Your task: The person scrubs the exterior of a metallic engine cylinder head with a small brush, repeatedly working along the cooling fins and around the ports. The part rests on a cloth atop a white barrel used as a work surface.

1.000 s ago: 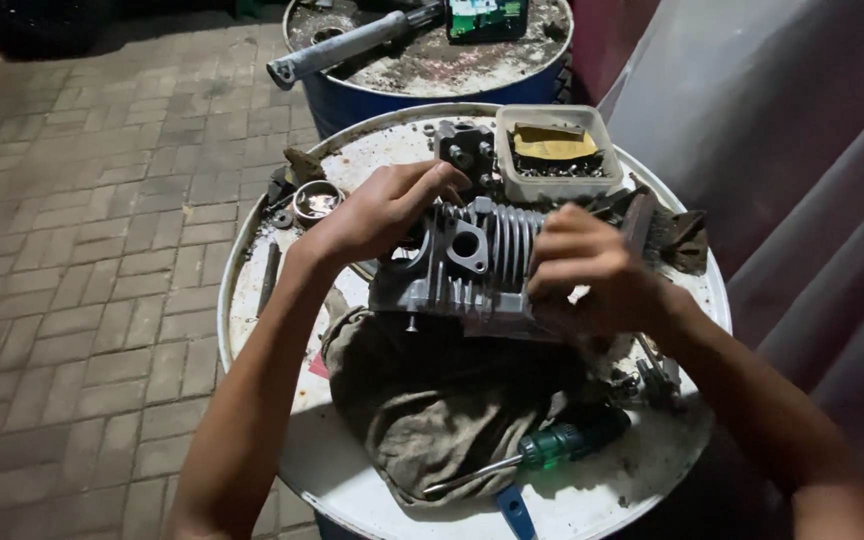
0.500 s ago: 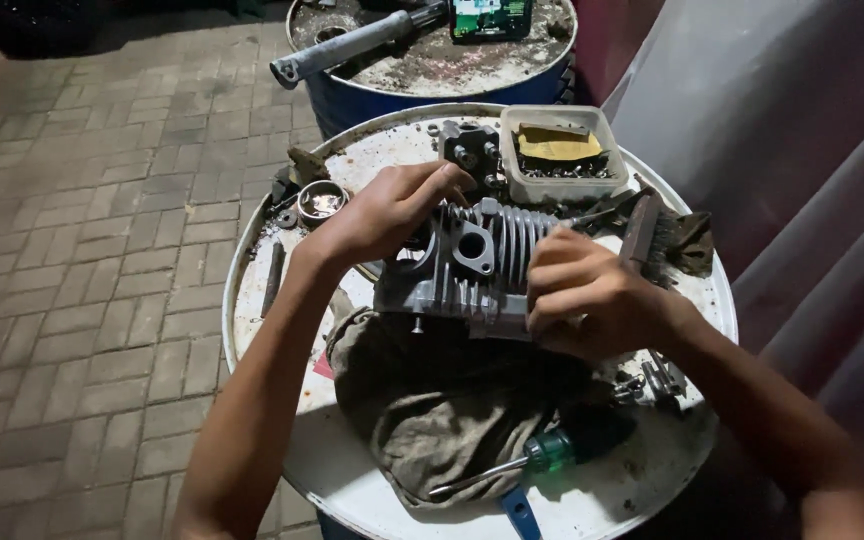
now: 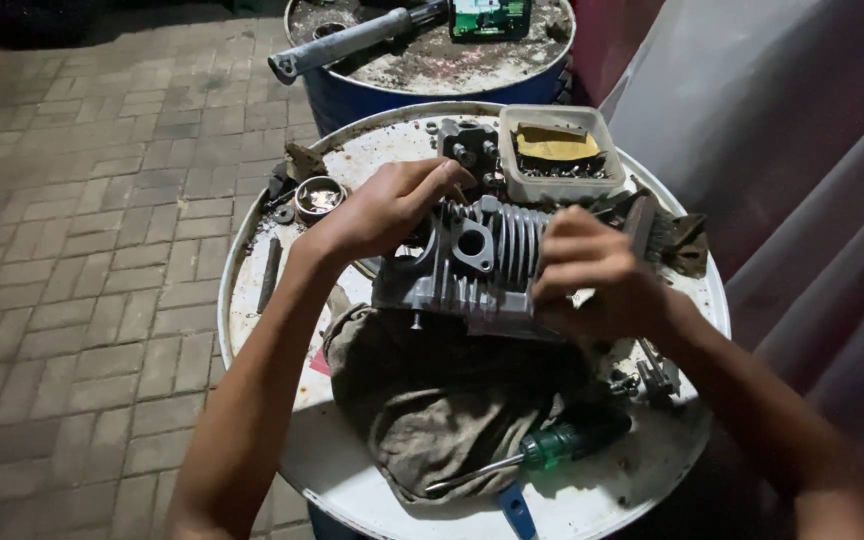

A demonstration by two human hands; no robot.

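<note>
Both slim forearms are bare up to the frame's edge, with no sleeves, gloves, watch or rings on the left hand [image 3: 382,208] or right hand [image 3: 592,275].

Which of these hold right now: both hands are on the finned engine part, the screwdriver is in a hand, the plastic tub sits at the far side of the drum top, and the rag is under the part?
1. Both the left hand and the right hand are on the finned engine part. True.
2. The green-handled screwdriver is in the right hand. False: it lies on the rag, untouched.
3. The plastic tub sits at the far side of the drum top. True.
4. The rag hangs off the blue drum behind. False: it lies on the white drum top, under and before the part.
</note>
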